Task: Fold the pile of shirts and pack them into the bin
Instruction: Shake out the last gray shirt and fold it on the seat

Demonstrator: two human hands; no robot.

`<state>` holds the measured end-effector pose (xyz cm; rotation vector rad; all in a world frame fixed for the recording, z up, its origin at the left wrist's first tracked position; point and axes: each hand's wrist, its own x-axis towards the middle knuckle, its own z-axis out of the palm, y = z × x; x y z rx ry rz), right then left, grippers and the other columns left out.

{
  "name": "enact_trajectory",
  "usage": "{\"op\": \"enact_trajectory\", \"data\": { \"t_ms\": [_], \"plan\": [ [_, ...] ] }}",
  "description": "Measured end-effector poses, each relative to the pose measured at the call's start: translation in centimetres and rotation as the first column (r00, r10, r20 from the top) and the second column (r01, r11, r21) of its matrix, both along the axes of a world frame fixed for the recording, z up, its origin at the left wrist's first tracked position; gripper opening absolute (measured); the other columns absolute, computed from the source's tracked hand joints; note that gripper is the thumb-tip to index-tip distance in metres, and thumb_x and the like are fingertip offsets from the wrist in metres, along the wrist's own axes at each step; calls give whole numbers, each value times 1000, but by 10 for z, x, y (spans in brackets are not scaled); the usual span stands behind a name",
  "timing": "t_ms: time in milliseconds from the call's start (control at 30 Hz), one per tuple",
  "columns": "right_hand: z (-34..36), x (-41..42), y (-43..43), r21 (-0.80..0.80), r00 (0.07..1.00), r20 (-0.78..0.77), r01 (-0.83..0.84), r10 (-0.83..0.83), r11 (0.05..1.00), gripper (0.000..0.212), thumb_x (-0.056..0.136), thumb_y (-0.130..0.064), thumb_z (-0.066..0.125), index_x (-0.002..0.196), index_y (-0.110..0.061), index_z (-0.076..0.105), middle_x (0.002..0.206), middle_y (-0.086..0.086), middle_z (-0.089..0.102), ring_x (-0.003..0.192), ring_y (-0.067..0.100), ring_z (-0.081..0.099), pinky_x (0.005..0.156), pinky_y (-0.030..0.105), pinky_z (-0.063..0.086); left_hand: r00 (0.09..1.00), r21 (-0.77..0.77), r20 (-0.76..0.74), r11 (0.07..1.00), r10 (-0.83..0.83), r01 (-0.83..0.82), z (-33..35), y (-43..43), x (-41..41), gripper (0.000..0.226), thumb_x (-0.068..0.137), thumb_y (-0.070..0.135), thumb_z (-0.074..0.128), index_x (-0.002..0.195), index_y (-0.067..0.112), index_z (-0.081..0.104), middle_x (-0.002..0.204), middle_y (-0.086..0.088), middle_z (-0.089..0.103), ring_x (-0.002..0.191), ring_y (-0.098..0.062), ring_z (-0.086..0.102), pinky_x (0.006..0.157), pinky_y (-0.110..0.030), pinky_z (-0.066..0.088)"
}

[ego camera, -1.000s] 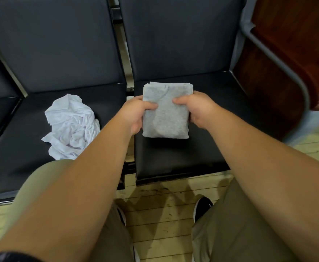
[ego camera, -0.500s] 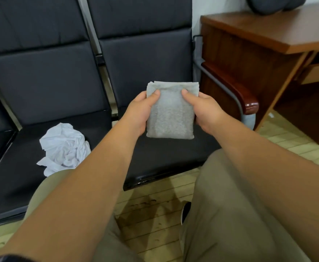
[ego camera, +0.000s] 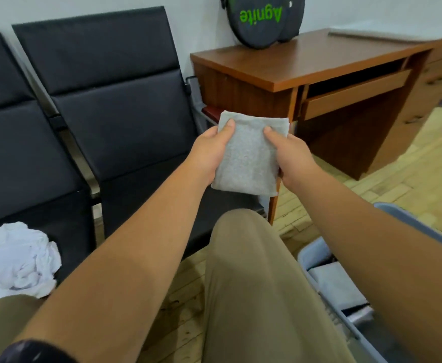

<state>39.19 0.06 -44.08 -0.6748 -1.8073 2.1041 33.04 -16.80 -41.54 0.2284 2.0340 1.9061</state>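
Grey shirt [ego camera: 246,158], folded into a small packet, held in the air past the knees. Left hand [ego camera: 209,150] and right hand [ego camera: 290,158]: each grip clamped on a side edge, thumbs on top, likely to stop the fold springing open. Bin [ego camera: 316,250] low at right, folded cloth already inside. White shirt [ego camera: 18,260] crumpled on black bench [ego camera: 31,203], not yet folded.

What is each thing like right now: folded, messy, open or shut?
grey shirt: folded, held in the air by both hands.
white shirt: crumpled, lying on the black seat.
bin: open, folded clothes inside.
left hand: grips the grey shirt's left edge.
right hand: grips its right edge.
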Motion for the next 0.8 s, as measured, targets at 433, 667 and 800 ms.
{"op": "enact_trajectory", "data": {
  "t_ms": [433, 667, 800],
  "plan": [
    [-79, 96, 160, -173, 928, 164, 360, -334, 917, 37, 89, -51, 76, 116, -26, 70, 111, -2, 76, 106, 25, 72, 92, 49, 58, 920, -283, -28, 886, -390, 367, -68, 204, 42, 54, 97, 65, 57, 143, 36, 56, 128, 6, 70, 113, -20, 69, 97, -48, 57],
    [-147, 140, 208, -253, 848, 280, 517, -449, 818, 42, 85, -50, 78, 117, -23, 73, 107, 0, 80, 100, 27, 76, 93, 52, 60, 871, -415, 55, 782, -489, 465, -129, 285, 59, 61, 84, 71, 59, 134, 35, 64, 117, 5, 74, 107, -23, 71, 98, -51, 57],
    [-201, 162, 218, -340, 800, 378, 588, -466, 734, 41, 88, -47, 77, 122, -25, 68, 115, 2, 77, 104, 30, 74, 92, 52, 60, 848, -526, 93, 697, -522, 487, -159, 305, 74, 61, 98, 60, 61, 147, 25, 55, 138, -2, 65, 120, -27, 64, 105, -45, 51]
  ]
}}
